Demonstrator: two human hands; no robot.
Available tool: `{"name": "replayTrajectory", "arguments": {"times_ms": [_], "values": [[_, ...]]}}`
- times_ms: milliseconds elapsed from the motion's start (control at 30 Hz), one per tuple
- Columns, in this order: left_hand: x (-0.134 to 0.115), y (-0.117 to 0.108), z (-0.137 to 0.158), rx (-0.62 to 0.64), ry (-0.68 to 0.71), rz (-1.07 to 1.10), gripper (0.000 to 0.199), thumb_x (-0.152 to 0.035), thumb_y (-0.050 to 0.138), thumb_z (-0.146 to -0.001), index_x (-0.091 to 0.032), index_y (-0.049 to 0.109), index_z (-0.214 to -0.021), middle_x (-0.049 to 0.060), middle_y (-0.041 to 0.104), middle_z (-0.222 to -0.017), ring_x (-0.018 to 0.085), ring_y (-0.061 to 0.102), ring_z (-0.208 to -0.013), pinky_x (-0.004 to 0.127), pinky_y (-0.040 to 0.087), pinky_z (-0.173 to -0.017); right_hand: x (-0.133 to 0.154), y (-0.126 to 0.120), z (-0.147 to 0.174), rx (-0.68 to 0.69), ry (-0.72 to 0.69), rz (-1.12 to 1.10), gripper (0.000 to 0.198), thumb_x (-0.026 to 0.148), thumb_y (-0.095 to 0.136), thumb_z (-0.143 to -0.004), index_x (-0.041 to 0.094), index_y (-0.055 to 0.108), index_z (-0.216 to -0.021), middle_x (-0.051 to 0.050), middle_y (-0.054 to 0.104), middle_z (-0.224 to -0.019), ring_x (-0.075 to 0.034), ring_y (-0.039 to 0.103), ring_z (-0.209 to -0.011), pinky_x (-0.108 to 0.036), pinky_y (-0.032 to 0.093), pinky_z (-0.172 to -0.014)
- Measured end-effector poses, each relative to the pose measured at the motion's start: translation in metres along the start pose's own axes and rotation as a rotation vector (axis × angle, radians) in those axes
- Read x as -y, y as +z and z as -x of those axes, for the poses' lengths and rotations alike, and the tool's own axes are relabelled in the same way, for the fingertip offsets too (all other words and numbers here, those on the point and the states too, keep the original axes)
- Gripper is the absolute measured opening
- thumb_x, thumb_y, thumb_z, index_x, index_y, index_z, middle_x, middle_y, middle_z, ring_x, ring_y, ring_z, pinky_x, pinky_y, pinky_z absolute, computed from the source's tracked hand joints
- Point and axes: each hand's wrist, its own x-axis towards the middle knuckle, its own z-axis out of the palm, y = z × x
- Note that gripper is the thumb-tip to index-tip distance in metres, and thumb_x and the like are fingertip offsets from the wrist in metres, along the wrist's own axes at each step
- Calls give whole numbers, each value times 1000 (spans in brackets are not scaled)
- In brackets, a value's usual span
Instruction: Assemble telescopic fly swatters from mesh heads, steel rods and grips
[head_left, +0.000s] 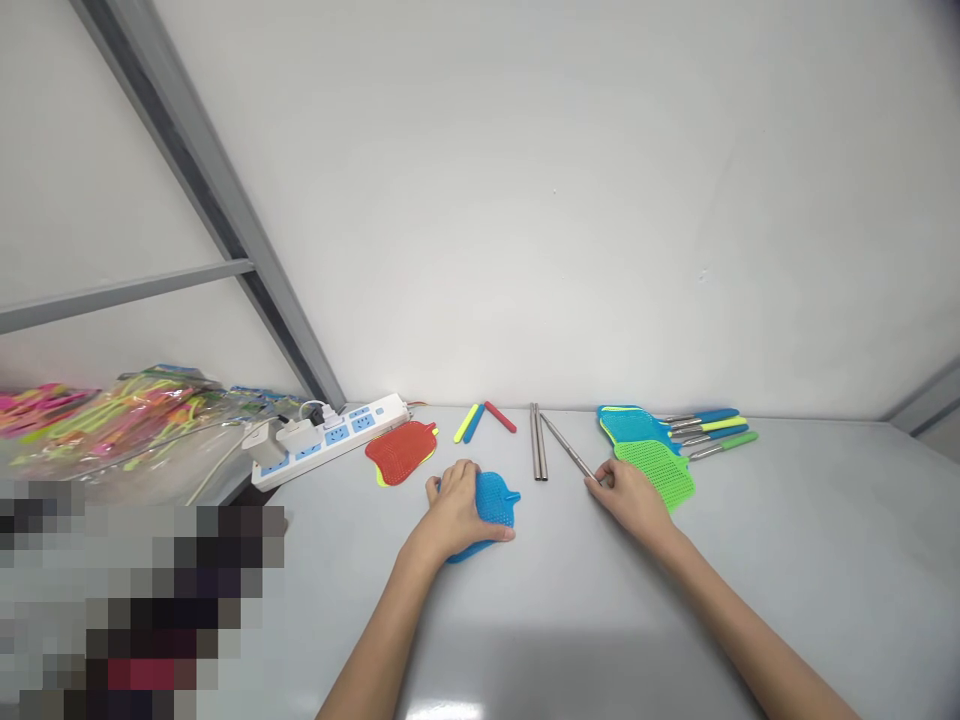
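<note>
My left hand [454, 512] is closed around the edges of a blue perforated fly swatter head [495, 497], its thumb along the near side and its fingers at the far left. The neck of that head points right. Between thumb and fingers, my right hand [628, 497] pinches the near end of a thin metal rod [568, 447], which slants away to the left. Two metal rods [538, 445] lie side by side just left of it. Farther back are a yellow grip [466, 423], a blue grip [473, 424] and a red grip [500, 417].
A red swatter head [403, 452] lies over a yellow one at the left. Several swatters with handles are piled at the right, a green swatter head [657, 472] on top. Behind the red head stands a power strip [330, 440] with plugs. Plastic-bagged items [165, 410] fill the far left.
</note>
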Motion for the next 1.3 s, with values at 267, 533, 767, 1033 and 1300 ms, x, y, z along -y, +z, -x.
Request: {"name": "replayTrajectory", "arguments": {"times_ms": [267, 533, 767, 1033, 1300], "values": [[-14, 1, -2, -131, 49, 59, 53, -55, 59, -54, -22, 40, -91, 3, 45, -91, 22, 40, -87, 38, 28, -79, -4, -4, 4, -40, 3, -237, 26, 40, 44, -73, 17, 54, -66, -3, 58, -66, -16, 53, -56, -28, 38, -54], [-23, 10, -1, -145, 48, 134, 52, -57, 50, -64, -24, 38, -102, 4, 44, -98, 22, 39, -91, 39, 29, -81, -11, -19, -1, -413, 118, -1278, 20, 35, 59, -68, 17, 52, -74, 2, 53, -62, -9, 48, -50, -21, 40, -45], [-32, 13, 2, -115, 74, 193, 55, -58, 50, -63, -24, 38, -105, 4, 43, -102, 22, 38, -95, 38, 31, -83, -14, -27, -1, -536, 149, -1388, 18, 36, 51, -72, 20, 45, -71, 5, 50, -48, -10, 46, -44, -20, 37, -39], [-35, 12, 2, -88, 77, 209, 53, -57, 51, -62, -24, 40, -103, 4, 43, -99, 23, 38, -94, 39, 31, -83, -11, -22, 2, -455, 98, -1311, 23, 43, 51, -72, 20, 44, -71, 6, 47, -49, -8, 43, -42, -19, 35, -38], [-37, 10, 4, -123, 81, 174, 53, -57, 51, -63, -24, 41, -102, 4, 44, -98, 22, 39, -93, 37, 31, -82, -12, -15, 1, -410, 121, -1279, 26, 45, 49, -72, 20, 43, -72, 6, 45, -48, -8, 42, -39, -20, 34, -37]]}}
